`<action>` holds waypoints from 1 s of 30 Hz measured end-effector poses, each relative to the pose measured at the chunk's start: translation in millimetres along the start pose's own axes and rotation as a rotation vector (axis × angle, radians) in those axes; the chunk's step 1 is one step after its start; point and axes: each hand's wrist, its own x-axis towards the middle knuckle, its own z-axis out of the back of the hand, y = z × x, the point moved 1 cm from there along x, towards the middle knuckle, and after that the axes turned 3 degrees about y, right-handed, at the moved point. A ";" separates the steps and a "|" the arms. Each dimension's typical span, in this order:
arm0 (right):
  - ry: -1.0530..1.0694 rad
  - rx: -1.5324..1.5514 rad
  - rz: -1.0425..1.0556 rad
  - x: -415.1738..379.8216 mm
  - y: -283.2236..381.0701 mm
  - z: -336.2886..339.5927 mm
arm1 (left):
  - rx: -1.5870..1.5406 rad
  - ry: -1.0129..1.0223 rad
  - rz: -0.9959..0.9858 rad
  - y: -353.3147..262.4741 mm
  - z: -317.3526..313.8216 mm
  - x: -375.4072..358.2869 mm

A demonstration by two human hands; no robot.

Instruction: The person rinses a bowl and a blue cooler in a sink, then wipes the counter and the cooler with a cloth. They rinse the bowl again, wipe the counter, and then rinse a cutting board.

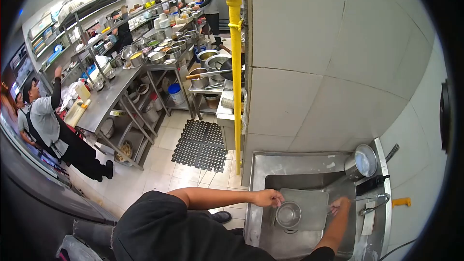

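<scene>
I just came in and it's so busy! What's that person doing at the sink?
The person leans over a steel sink. Their left hand holds a small metal bowl by its rim, above a flat metal tray. The right hand grips the tray's other edge near the faucet. A saucepan sits at the sink's corner. Other people work farther off.

This is a commercial restaurant kitchen. Long stainless steel prep tables (108, 97) carry rows of metal bowls (157, 57) and containers, with steel shelving (72, 17) above. Several uniformed workers (53, 125) stand at stations, a black rubber mat (200, 145) lies on the tiled floor, and a steel sink (270, 169) sits against a tiled wall.
</scene>
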 end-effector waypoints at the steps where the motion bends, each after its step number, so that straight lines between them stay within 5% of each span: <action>1: 0.016 -0.172 -0.062 17.3 -5.3 9.3 | 0.023 0.014 0.020 -5.2 -2.4 3.4; 5: -0.112 -0.205 -0.009 -14.0 -10.8 10.7 | 0.078 0.056 -0.013 -1.7 -11.3 32.5; 7: -0.563 0.536 0.631 -37.5 -16.1 -10.7 | 0.125 0.085 -0.001 -7.6 -14.9 49.0; 9: -0.714 -0.573 0.465 64.6 -36.3 37.6 | 0.172 0.103 -0.061 -0.8 -14.5 78.3; 11: -1.495 -0.669 0.702 91.5 -49.3 27.7 | 0.257 0.130 -0.138 14.1 -16.3 110.6; 12: -1.371 -0.563 0.484 -22.4 -27.3 -14.1 | 0.300 0.174 -0.155 13.3 -19.3 131.0; 14: -1.820 -0.058 0.769 -16.0 -17.1 -35.8 | 0.330 0.176 -0.321 22.7 -21.9 179.0; 15: -1.395 0.586 0.897 -87.3 -6.2 -65.9 | 0.500 0.151 -0.414 -0.9 -25.5 191.5; 16: -1.357 0.268 0.478 -102.6 -0.4 -74.4 | 0.075 0.129 -0.077 -10.1 -37.7 207.4; 17: -1.455 0.503 0.614 -131.0 -4.6 -102.2 | -0.051 0.181 0.031 -19.1 -45.4 229.6; 18: -1.391 0.665 0.553 -131.6 -8.1 -114.2 | 0.023 0.149 0.003 -41.0 -58.7 241.0; 20: -1.471 0.629 0.419 -135.9 -37.3 -154.2 | -0.243 0.138 0.254 -24.8 -82.1 282.8; 23: -1.296 0.866 0.331 -145.7 -74.6 -212.9 | -0.613 0.335 0.518 -15.3 -111.4 317.8; 25: -1.567 0.877 0.333 -137.8 -110.5 -242.6 | -0.679 0.374 0.636 -4.8 -126.0 343.0; 30: -1.360 1.157 0.297 -154.5 -158.8 -267.8 | -0.644 0.288 0.894 13.0 -162.1 382.9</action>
